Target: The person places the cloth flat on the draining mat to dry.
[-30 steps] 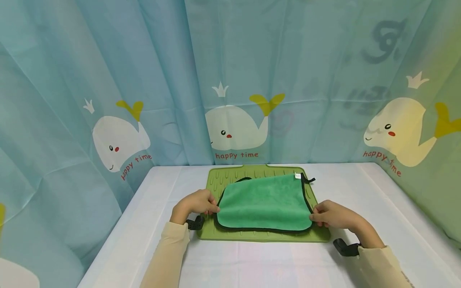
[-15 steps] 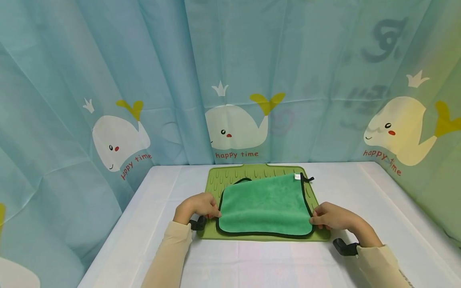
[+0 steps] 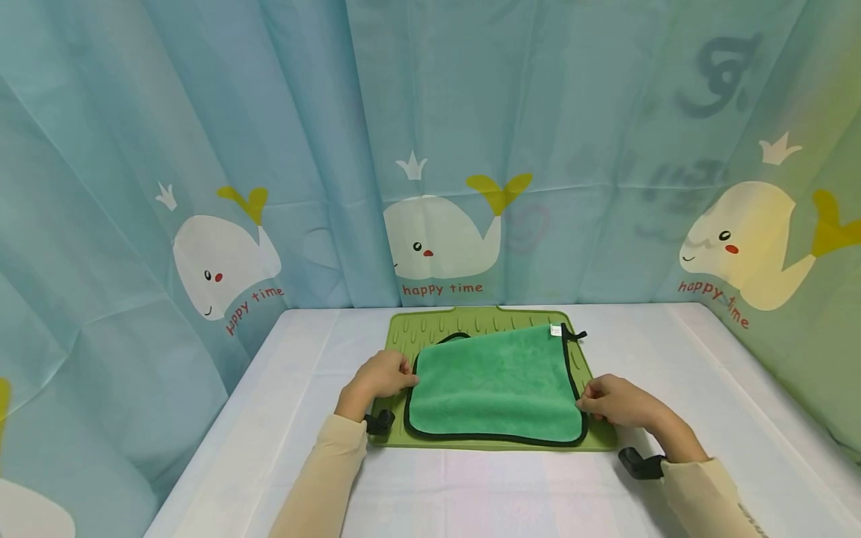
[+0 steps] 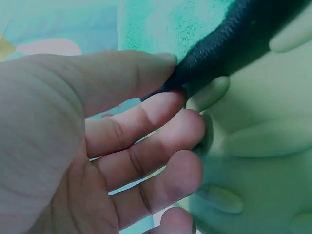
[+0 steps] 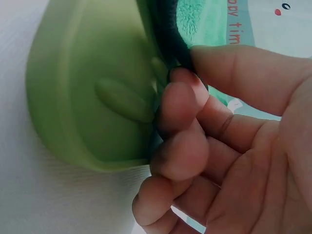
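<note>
A green towel [image 3: 494,385] with black edging lies across a ribbed green mat [image 3: 430,321], its near half flat and its far edge slanting. At the towel's left side, my left hand [image 3: 382,376] pinches the black edging between thumb and index finger; the left wrist view shows the edging [image 4: 207,56] between those fingertips. On the opposite side my right hand [image 3: 622,403] pinches the right edging [image 5: 170,34], the other fingers curled below. A white tag [image 3: 556,329] and a black loop [image 3: 577,336] stick out at the far right corner.
The mat rests on a table with a white cloth [image 3: 471,493]. Behind and at both sides hangs a blue curtain [image 3: 323,149] printed with whales. A black wrist mount [image 3: 380,423] sits at the left wrist, another mount [image 3: 640,465] at the right.
The towel's near edge has come slightly toward me. My left hand first moved nearer with it, then shifted farther up the left edge. My right hand has barely moved.
</note>
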`<state>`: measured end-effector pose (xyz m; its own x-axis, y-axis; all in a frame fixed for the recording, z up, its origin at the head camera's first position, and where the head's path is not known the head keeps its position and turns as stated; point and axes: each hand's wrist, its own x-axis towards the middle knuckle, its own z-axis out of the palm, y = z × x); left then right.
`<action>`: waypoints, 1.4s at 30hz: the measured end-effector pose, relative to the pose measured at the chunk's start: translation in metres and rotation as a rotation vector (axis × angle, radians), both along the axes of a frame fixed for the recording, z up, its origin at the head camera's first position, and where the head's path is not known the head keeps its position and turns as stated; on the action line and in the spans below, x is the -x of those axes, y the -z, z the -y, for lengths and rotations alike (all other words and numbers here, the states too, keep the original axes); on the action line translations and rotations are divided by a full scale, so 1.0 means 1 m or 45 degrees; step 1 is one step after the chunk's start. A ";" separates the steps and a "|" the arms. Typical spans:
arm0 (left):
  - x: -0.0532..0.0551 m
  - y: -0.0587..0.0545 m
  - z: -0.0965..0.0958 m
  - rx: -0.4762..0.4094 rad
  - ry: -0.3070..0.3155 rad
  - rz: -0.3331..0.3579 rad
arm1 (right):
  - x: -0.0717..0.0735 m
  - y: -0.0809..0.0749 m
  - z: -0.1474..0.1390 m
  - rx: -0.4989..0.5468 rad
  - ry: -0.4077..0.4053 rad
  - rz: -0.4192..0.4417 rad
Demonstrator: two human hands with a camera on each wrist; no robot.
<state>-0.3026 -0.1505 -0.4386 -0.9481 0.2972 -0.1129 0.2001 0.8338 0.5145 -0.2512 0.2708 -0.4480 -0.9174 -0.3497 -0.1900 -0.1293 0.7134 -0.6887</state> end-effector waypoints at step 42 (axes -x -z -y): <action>0.000 -0.001 -0.005 -0.023 -0.098 -0.081 | 0.002 0.002 0.019 -0.097 0.079 -0.272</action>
